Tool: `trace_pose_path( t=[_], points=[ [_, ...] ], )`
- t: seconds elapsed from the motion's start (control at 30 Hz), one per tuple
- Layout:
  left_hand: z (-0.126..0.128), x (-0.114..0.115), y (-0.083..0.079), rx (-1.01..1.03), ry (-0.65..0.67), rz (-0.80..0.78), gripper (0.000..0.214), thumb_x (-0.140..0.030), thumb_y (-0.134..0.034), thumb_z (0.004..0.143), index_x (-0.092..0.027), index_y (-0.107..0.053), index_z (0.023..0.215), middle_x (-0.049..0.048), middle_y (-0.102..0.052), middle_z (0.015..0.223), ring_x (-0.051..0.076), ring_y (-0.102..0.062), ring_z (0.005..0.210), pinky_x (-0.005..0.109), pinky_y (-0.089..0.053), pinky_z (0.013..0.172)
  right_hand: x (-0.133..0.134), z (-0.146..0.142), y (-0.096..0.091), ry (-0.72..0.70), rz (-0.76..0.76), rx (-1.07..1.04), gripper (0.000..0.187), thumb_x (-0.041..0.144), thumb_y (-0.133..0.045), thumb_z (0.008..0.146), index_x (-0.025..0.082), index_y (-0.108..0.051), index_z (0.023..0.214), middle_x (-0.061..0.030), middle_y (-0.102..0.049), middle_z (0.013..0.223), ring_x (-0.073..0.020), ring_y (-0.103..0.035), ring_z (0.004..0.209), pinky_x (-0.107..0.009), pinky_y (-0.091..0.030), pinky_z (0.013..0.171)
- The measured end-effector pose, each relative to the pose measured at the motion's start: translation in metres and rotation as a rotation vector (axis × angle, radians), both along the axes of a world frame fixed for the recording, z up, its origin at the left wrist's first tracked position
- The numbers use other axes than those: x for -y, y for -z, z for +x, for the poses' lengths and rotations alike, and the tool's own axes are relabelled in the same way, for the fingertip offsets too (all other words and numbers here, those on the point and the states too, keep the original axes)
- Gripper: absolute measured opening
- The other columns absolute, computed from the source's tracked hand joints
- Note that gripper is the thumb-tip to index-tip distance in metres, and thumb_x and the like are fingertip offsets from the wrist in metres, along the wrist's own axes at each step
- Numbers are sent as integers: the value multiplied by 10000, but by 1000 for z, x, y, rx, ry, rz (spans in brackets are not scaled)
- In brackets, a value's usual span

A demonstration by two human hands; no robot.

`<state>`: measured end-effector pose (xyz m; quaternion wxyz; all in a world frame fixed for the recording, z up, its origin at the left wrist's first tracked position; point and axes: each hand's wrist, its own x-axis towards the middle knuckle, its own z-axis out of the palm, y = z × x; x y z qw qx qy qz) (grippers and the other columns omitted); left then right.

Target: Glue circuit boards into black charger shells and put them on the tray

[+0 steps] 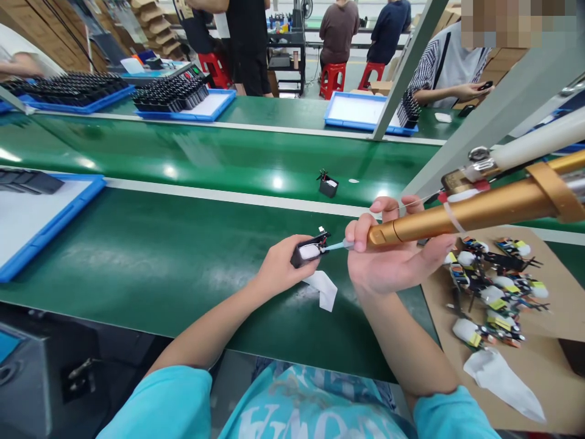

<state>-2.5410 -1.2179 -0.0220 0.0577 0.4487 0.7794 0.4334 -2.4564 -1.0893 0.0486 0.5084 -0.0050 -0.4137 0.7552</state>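
Observation:
My left hand [280, 266] is closed round a small black housing [309, 250] with a white fill and short wires at its top, held just above the green table [150, 256]. My right hand [393, 253] grips a long gold dispensing tool [461, 214]. Its thin pale tip [336, 246] touches the housing's open end. A white paper scrap [323, 288] lies under my hands.
A brown card mat [553, 305] at right holds several small wired parts [491, 289] and a white paper [503, 377]. One black housing [328, 184] rides the green belt. Blue trays [27, 219] stand at left and beyond the belt. Other people work opposite.

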Motion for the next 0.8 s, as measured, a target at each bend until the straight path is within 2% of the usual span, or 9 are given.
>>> trace_pose_path(
  t=[0.1,0.23,0.4,0.6,0.8],
  points=[
    [1,-3,5,24,23,-32,387,-229,-634,736,-211,-575,1118,4,-690,943,135,-633,733,246,-511,682,1,0,-1,4,1,10,410,609,-375,802,259,-460,1000,30,-531,842,-49,-453,382,-278,-423,424],
    [7,-6,9,18,72,-32,434,-257,-644,748,-228,-560,1172,14,-694,993,148,-648,783,252,-519,693,6,1,-4,9,-2,30,417,621,-383,785,270,-458,996,31,-521,831,-47,-437,378,-272,-409,406],
    [16,-7,5,-87,108,68,423,-310,-651,779,-225,-557,1182,25,-694,1002,159,-658,849,265,-520,762,12,3,-6,-4,13,40,422,631,-384,779,271,-453,988,27,-524,823,-46,-423,369,-269,-397,386],
    [19,-4,3,-133,117,131,421,-325,-653,789,-225,-561,1188,28,-697,1006,159,-667,847,259,-521,766,15,6,-3,-58,62,-41,342,578,-366,814,249,-446,861,28,-522,833,-52,-455,368,-271,-396,383],
    [17,-4,2,-93,115,96,414,-335,-655,781,-210,-571,1167,41,-684,985,174,-654,865,285,-514,788,14,3,-6,-37,43,-2,469,676,-354,769,277,-458,993,27,-514,813,-47,-415,360,-256,-368,364]
  ],
)
